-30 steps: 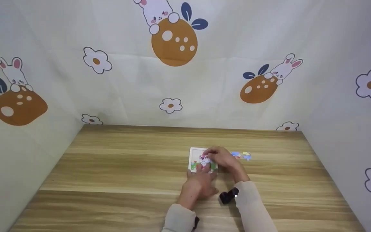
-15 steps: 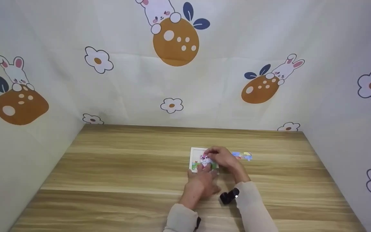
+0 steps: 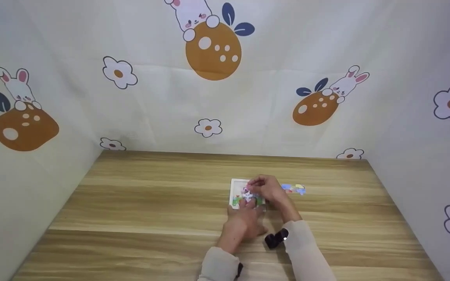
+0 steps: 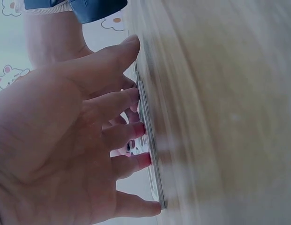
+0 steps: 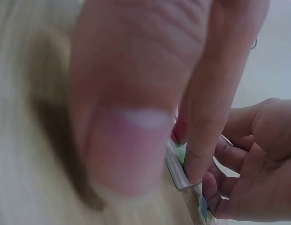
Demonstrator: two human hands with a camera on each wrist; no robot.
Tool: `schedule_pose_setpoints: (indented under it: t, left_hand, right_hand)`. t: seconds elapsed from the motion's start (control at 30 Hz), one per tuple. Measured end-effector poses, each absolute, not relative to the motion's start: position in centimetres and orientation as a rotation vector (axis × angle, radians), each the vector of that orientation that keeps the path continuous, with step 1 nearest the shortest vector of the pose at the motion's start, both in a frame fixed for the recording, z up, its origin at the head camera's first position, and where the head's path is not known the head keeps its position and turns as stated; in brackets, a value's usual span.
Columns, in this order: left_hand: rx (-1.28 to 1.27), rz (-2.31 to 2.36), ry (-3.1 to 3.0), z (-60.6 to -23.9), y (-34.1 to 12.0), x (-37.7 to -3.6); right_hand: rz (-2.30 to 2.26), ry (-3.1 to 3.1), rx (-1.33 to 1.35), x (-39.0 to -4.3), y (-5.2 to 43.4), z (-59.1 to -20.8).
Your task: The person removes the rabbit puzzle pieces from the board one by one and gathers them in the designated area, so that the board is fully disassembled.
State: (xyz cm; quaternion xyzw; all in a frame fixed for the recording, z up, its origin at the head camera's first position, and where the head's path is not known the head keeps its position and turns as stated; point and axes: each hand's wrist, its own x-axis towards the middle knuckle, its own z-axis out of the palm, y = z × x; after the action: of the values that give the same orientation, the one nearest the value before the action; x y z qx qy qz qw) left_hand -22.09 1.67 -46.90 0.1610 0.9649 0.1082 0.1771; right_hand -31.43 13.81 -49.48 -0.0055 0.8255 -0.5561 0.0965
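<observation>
A white-framed jigsaw puzzle [image 3: 232, 195], with a cartoon animal and green patches at its lower part, lies on the table. My left hand [image 3: 242, 224] reaches over its near edge with fingers extended, two of them on the picture. In the left wrist view the left hand's fingertips [image 4: 138, 129] touch the frame's edge. My right hand [image 3: 268, 189] comes in from the right over the puzzle and pinches a pink puzzle piece [image 3: 248, 185] near the animal's head; its fingers partly hide it. In the right wrist view the left thumb [image 5: 131, 154] looms in front of the right hand [image 5: 262, 164].
Several loose puzzle pieces [image 3: 294, 189], blue, yellow and red, lie just right of the right hand. A black wrist camera [image 3: 275, 239] sits at the right sleeve. The wooden table [image 3: 150, 207] meets a printed cloth backdrop [image 3: 154, 101] at the back and sides.
My right hand has risen slightly, and the pink piece has shifted at its fingertips over the animal's head. My left hand keeps its place on the puzzle.
</observation>
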Motion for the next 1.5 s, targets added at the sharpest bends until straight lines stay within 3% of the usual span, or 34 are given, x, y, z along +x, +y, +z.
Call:
schedule_pose_setpoints:
  t: [0.53, 0.87, 1.5]
  left_hand:
    - [0.488, 0.271, 2.718, -46.8, 1.5, -22.2]
    - [0.477, 0.311, 2.708, -46.8, 1.5, -22.2]
    - [0.482, 0.411, 2.693, -46.7, 1.2, -22.0]
  right_hand:
    - [-1.577, 2.569, -0.020, -30.9, 19.7, -46.3]
    - [-1.441, 2.600, 0.024, -30.3, 23.6, -46.5]
    - [-1.296, 2.659, 0.127, -30.1, 24.1, -48.0]
